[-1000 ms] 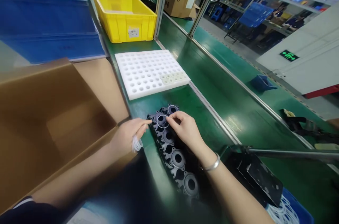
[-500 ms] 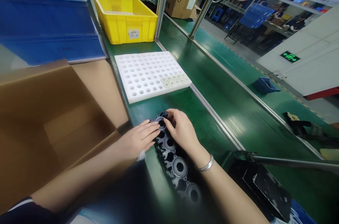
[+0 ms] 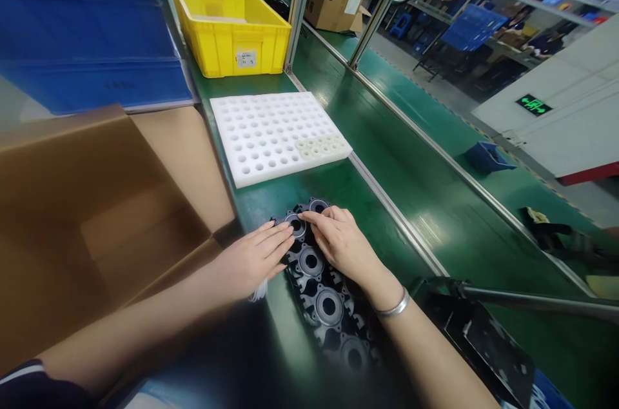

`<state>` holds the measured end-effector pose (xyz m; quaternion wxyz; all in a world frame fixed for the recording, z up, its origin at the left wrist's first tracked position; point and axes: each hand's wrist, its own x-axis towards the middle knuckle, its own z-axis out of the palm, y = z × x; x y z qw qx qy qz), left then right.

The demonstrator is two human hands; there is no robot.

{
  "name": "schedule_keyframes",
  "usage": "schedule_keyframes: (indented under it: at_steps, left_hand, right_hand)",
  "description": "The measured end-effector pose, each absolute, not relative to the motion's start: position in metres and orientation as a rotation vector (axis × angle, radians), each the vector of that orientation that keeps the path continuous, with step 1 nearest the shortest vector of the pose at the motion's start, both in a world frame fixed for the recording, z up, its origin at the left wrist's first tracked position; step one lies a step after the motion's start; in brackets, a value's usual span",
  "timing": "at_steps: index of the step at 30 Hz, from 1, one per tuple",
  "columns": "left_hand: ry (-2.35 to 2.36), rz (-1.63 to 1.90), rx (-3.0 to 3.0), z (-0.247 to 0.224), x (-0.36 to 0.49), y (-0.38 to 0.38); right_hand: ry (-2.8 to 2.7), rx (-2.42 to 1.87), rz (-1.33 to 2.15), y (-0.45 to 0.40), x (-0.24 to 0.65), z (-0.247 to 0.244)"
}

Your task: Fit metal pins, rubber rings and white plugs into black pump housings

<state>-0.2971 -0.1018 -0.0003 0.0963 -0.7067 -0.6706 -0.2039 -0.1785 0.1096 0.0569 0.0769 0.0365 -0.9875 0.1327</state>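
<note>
A black tray of round dark metal parts (image 3: 329, 306) lies on the green bench in front of me. My left hand (image 3: 261, 254) rests its fairly straight fingers on the left edge of a ring part (image 3: 296, 226) near the tray's far end; white strings hang under the palm. My right hand (image 3: 338, 238) reaches over the tray from the right, its index fingertip at the same ring and the other fingers curled beneath. Whether those curled fingers hold anything is hidden. Beyond the hands lies a white foam block (image 3: 271, 131) with rows of holes, pale rings filling its near right corner.
An open cardboard box (image 3: 120, 228) stands at the left, with blue crates (image 3: 91, 28) behind it. A yellow bin (image 3: 232, 41) sits past the foam. Metal posts and rails run along the bench; a black metal piece (image 3: 488, 344) is at the lower right. People work in the distance.
My right hand has shifted right and turned, its index finger now extended over the ring. Another round part at the tray's far end has come into view. My left hand stays nearly in place.
</note>
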Motion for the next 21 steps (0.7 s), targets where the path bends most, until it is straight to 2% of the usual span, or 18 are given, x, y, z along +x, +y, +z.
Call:
schedule_keyframes:
  at_steps: [14,21]
  left_hand:
    - [-2.022,-0.73,-2.11,0.001,-0.291,-0.102]
    - [-2.125,-1.345,-1.869,0.022,-0.296,-0.105]
  right_hand:
    - [-2.944,0.075,0.64,0.076,-0.144,0.053]
    - [-2.62,-0.208,0.94,0.072,-0.144,0.082]
